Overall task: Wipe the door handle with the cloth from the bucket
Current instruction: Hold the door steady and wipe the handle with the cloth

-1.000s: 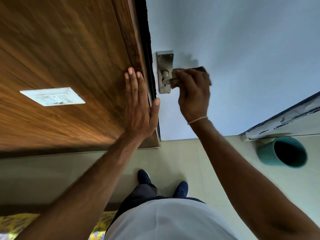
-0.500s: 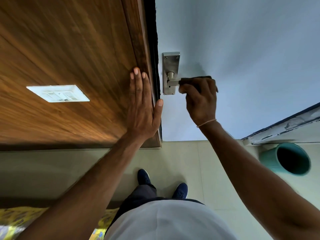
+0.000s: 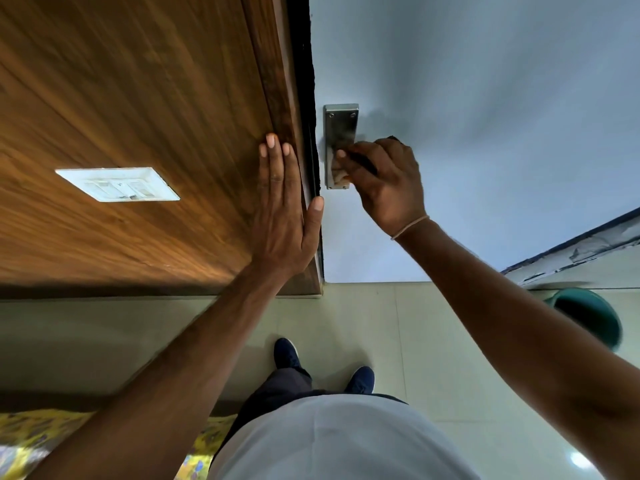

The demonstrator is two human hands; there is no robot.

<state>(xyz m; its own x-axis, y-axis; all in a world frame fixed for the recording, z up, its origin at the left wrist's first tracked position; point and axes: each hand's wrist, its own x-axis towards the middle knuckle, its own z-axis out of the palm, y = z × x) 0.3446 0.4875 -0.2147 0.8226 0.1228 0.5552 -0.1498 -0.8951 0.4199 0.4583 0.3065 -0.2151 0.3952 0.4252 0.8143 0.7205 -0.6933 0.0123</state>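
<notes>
Right hand [image 3: 388, 181] presses cloth [image 3: 363, 161] on handle plate [image 3: 340, 128]; left hand [image 3: 282, 209] flat.

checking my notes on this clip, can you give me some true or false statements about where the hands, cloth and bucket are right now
1. The left hand lies flat on the wooden panel. True.
2. The right hand is down in the bucket. False: it is up at the metal handle plate, pressing a dark cloth there.
3. The bucket stands on the floor to the person's right. True.
4. The white switch plate is mounted on the pale blue door. False: it sits on the wooden panel.
5. Both hands grip the cloth. False: only the right hand holds it.
</notes>
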